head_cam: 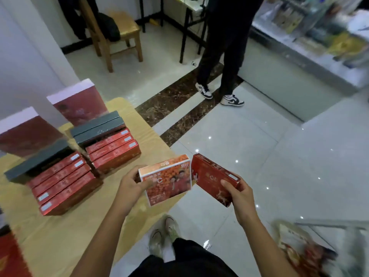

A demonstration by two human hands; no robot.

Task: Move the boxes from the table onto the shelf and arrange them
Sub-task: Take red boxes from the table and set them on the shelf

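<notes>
Tan-clothed table (79,226) at left carries rows of red boxes (65,184). Past its edge, above the tiled floor, the left hand (131,184) clasps an orange box (167,180) by its side and the right hand (237,194) pinches a red box (211,176) by its end. Both look like light, stiff, glossy card, so edge grips suit. A bystander's legs (219,56) stand before the blurred display counter (289,76).

Showing glossy red cardboard on the boxes (65,182); showing a matt tan cover over the counter (79,232); reflecting lights in polished floor tiles (259,148) beside the counter.
</notes>
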